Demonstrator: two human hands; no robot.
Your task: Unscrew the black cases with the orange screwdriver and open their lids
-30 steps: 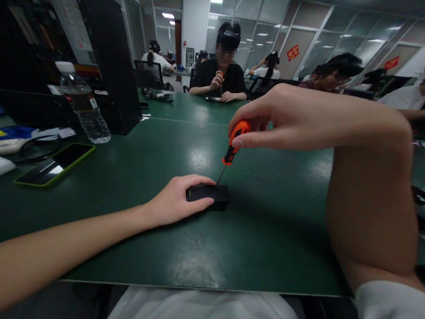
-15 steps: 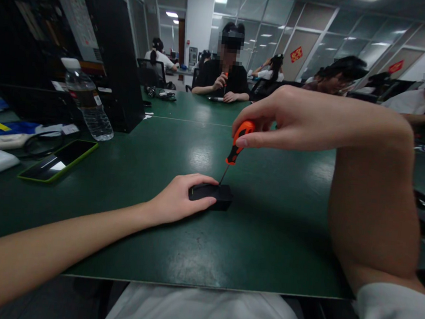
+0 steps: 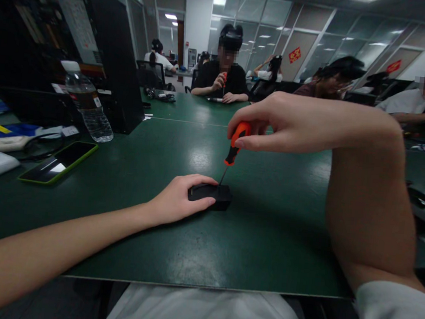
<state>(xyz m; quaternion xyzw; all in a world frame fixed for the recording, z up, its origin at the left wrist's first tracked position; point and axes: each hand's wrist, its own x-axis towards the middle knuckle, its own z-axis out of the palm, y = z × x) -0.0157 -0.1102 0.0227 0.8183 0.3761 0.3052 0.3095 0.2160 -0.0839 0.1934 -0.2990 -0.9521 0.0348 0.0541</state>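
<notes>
Left hand [image 3: 179, 199]: is pinching the black case [image 3: 214, 192] by opposite sides; likely light, stiff.
Right hand [image 3: 274, 123]: is gripping the screwdriver [image 3: 231, 154] up top; probably rigid.

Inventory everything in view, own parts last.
Smooth tabletop: 1, green, centre
Oblong device: 1, black, on tabletop
Slim screwdriver: 1, orange and black handle, tip at device
Flat phone: 1, black screen, green edge, left
Plastic bottle: 1, clear, white cap, left
Open-sided computer case: 1, black, left
Mixed clutter: uncountable, blue and white, left edge
Tangled cables: count unclear, black, far left
Co-workers: several, black or white tops mostly, background
Slender tool: 1, orange, with co-worker opposite
Posters: 2, red, background
Left hand: 1, bare, gripping device
Right hand: 1, bare, holding screwdriver
</notes>
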